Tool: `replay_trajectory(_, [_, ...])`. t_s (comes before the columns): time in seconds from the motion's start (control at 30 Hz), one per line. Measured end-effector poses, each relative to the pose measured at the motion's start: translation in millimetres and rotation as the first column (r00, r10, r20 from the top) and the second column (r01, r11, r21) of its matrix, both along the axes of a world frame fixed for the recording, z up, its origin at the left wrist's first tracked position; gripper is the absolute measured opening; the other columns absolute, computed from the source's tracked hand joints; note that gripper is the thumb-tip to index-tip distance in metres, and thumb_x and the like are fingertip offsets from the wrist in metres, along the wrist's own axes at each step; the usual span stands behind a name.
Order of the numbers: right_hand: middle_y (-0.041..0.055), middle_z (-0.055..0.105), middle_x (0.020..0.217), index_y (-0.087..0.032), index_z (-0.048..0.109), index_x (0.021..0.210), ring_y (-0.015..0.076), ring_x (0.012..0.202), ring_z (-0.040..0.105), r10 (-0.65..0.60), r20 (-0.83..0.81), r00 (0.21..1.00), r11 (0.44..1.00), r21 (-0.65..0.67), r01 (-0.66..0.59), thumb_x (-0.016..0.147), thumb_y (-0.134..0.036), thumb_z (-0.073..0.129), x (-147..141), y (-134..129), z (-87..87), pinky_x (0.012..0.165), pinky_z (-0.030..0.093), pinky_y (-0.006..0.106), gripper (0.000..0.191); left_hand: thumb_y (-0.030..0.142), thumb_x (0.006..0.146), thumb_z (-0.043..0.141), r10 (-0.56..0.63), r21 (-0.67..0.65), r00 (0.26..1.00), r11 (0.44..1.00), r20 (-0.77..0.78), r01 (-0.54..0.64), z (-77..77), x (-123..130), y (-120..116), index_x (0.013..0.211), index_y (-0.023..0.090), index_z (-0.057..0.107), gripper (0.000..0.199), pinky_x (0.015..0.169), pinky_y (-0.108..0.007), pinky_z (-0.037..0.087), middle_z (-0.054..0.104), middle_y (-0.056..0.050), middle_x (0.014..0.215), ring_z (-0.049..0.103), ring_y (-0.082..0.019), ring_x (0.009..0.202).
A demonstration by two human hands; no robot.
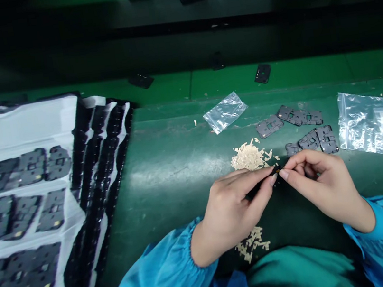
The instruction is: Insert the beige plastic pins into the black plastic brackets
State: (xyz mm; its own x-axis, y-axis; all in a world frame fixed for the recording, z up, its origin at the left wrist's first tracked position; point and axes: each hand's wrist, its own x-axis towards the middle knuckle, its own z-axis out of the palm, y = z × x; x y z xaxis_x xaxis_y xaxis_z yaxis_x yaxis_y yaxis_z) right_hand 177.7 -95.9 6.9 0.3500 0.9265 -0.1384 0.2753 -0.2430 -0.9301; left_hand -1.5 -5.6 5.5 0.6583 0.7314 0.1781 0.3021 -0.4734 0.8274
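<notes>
My left hand [234,204] pinches a black plastic part [277,169] between thumb and fingers. Most of the part is hidden behind the fingers, and a small yellowish spot shows on it. Against its right end, my right hand [322,186] has thumb and forefinger pinched together; whatever they hold is too small to make out. Just beyond the left hand is a heap of small cream-coloured strips [248,155]. A second, smaller pile of strips [253,243] lies below the left wrist. Black plastic plates [326,138] lie behind the right hand.
A stack of white trays [29,120] with pockets of black plates fills the left side. A clear bag [225,112] lies beyond the heap, and a larger bag of small pieces [379,125] is at right. Single black plates [262,74] rest on the green ledge.
</notes>
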Motion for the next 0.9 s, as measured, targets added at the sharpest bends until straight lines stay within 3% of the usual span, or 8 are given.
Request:
replay_trajectory(0.13, [-0.0044, 0.052, 0.067, -0.021, 0.071, 0.093, 0.0114, 0.056, 0.043, -0.061, -0.072, 0.996, 0.997, -0.041, 0.058, 0.083, -0.029, 0.077, 0.1, 1.0, -2.4, 0.052, 0.035, 0.027, 0.014, 0.024, 0.088, 0.078, 0.124, -0.294, 0.992, 0.949, 0.027, -0.111, 0.7, 0.8, 4.0, 0.098, 0.022, 0.084, 0.012, 0.074, -0.03, 0.066, 0.084, -0.004, 0.093, 0.08, -0.023, 0.081])
replay_trajectory(0.3, [-0.0019, 0.058, 0.065, -0.02, 0.075, 0.087, 0.0123, 0.057, 0.047, 0.012, -0.246, 0.969, 0.995, -0.097, -0.036, 0.084, -0.038, 0.077, 0.1, 1.6, -4.4, 0.052, 0.036, 0.027, 0.019, 0.023, 0.083, 0.08, 0.182, -0.545, 0.979, 0.832, 0.095, -0.102, 0.9, 3.4, 9.1, 0.095, 0.018, 0.083, 0.013, 0.072, -0.027, 0.067, 0.084, -0.004, 0.089, 0.081, -0.022, 0.079])
replay_trajectory(0.47, [-0.0021, 0.057, 0.064, -0.02, 0.076, 0.085, 0.0119, 0.055, 0.045, -0.094, -0.22, 0.971, 0.994, -0.069, 0.081, 0.079, -0.034, 0.08, 6.7, 4.5, -1.4, 0.05, 0.036, 0.026, 0.016, 0.023, 0.083, 0.08, 0.204, -0.506, 0.977, 0.851, 0.066, -0.144, 2.1, 0.6, 14.5, 0.095, 0.018, 0.083, 0.013, 0.075, -0.028, 0.067, 0.084, -0.005, 0.092, 0.081, -0.022, 0.083])
replay_trajectory(0.57, [-0.002, 0.057, 0.063, -0.021, 0.077, 0.086, 0.0124, 0.055, 0.047, -0.11, -0.25, 0.962, 0.994, -0.039, 0.103, 0.08, -0.032, 0.078, 10.1, 6.4, 0.2, 0.049, 0.039, 0.026, 0.013, 0.022, 0.085, 0.077, 0.135, -0.454, 0.991, 0.883, 0.0, -0.12, 2.2, -1.4, 19.0, 0.106, 0.019, 0.083, 0.023, 0.078, -0.031, 0.067, 0.084, -0.006, 0.096, 0.08, -0.024, 0.084])
replay_trajectory(0.7, [-0.0025, 0.056, 0.064, -0.021, 0.078, 0.093, 0.0121, 0.054, 0.046, -0.073, -0.235, 0.969, 0.997, 0.009, 0.078, 0.082, -0.029, 0.076, 7.0, 3.5, -0.3, 0.048, 0.039, 0.026, 0.014, 0.024, 0.086, 0.077, -0.006, -0.5, 1.0, 0.866, -0.004, 0.003, 1.2, 0.3, 19.4, 0.102, 0.02, 0.085, 0.018, 0.084, -0.034, 0.066, 0.084, -0.007, 0.101, 0.08, -0.026, 0.091])
replay_trajectory(0.8, [-0.0022, 0.058, 0.067, -0.022, 0.079, 0.1, 0.0117, 0.054, 0.045, -0.019, -0.137, 0.99, 0.996, 0.08, 0.03, 0.086, -0.024, 0.073, 2.0, -1.1, -1.1, 0.048, 0.038, 0.027, 0.016, 0.029, 0.084, 0.081, 0.016, -0.544, 0.999, 0.839, 0.042, 0.01, 1.4, 2.9, 16.6, 0.097, 0.021, 0.086, 0.017, 0.076, -0.031, 0.067, 0.084, -0.007, 0.098, 0.081, -0.025, 0.087])
replay_trajectory(0.9, [-0.002, 0.061, 0.072, -0.025, 0.078, 0.106, 0.0121, 0.056, 0.046, 0.046, 0.006, 0.999, 0.985, 0.167, -0.046, 0.087, -0.018, 0.07, -1.4, -3.6, -1.1, 0.051, 0.04, 0.028, 0.021, 0.027, 0.084, 0.08, 0.057, -0.527, 0.996, 0.85, 0.074, -0.01, 1.4, 3.5, 14.5, 0.092, 0.02, 0.086, 0.012, 0.07, -0.029, 0.067, 0.084, -0.006, 0.094, 0.08, -0.023, 0.08])
